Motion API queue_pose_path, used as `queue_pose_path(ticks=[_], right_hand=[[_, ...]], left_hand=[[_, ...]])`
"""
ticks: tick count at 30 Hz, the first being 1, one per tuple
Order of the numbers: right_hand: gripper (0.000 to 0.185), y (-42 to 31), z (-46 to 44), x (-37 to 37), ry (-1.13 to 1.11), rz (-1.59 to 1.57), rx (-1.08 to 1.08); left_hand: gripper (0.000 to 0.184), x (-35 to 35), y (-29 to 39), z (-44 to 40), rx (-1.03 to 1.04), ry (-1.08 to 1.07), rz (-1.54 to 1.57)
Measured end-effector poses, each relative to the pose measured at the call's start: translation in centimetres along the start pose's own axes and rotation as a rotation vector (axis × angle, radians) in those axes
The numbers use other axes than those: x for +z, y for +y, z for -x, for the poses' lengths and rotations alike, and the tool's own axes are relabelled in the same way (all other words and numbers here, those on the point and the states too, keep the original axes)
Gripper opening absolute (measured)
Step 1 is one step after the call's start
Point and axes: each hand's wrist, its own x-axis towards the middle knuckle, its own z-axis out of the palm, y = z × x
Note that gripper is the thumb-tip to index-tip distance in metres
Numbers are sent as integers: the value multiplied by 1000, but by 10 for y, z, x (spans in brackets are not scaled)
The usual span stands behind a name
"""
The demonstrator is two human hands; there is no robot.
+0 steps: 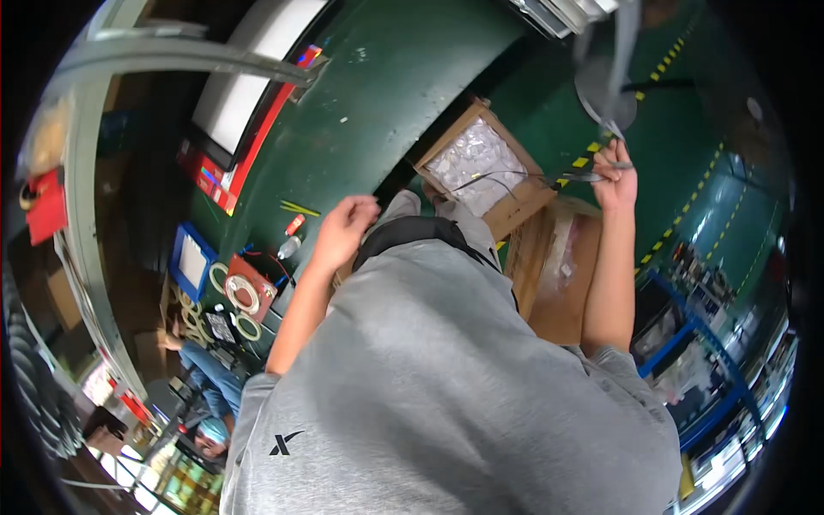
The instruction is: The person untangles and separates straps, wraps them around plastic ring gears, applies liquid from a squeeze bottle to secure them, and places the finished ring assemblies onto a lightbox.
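My right hand (616, 176) is raised at the right with its fingers closed around a dark cable (493, 176). A thin grey end sticks out on its left side, and the cable runs left over an open cardboard box (536, 204). Inside the box are clear plastic bags (481, 163). My left hand (348, 225) is beside the green table's edge, fingers loosely bent and nothing visible in them. Under the box's lower right side is a taped brown carton (562, 275).
The green table (378, 94) holds a red-framed white panel (236, 112), a blue frame (190, 262), tape rolls (248, 326) and a small bottle (289, 248). A round grey stool seat (605, 93) stands at the upper right. A person in jeans (215, 378) is lower left.
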Motion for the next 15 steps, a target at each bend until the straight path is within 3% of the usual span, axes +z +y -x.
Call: queue_pose_path(ticks=[2,4,5,6,7,8,10,13,14,15], right_hand=[[35,21,21,63,-134,80,75],[38,48,42,118,-159,141,195],[39,67,52,147,-185,163,220],[41,82,57,162,-262,155,275],[43,95,61,175,-319,167,291],[44,107,65,190,-336,190,272],[44,114,69,201,-231,285,212],[39,100,71,198,-92,376,71],[38,92,74,193,-40,417,20],[34,86,78,188,-64,426,-35]], left_hand=[[41,30,42,-31,149,-190,-129],[83,77,97,-48,261,-369,-289],[101,103,107,-62,443,-459,-341],[116,132,133,-61,566,-538,-332],[120,160,150,-58,708,-578,-381],[107,190,159,-57,816,-613,-304],[60,229,164,-49,597,-947,-86],[38,265,140,-38,510,-825,-120],[39,268,125,-45,244,-990,-225],[31,264,111,-47,185,-931,-348]])
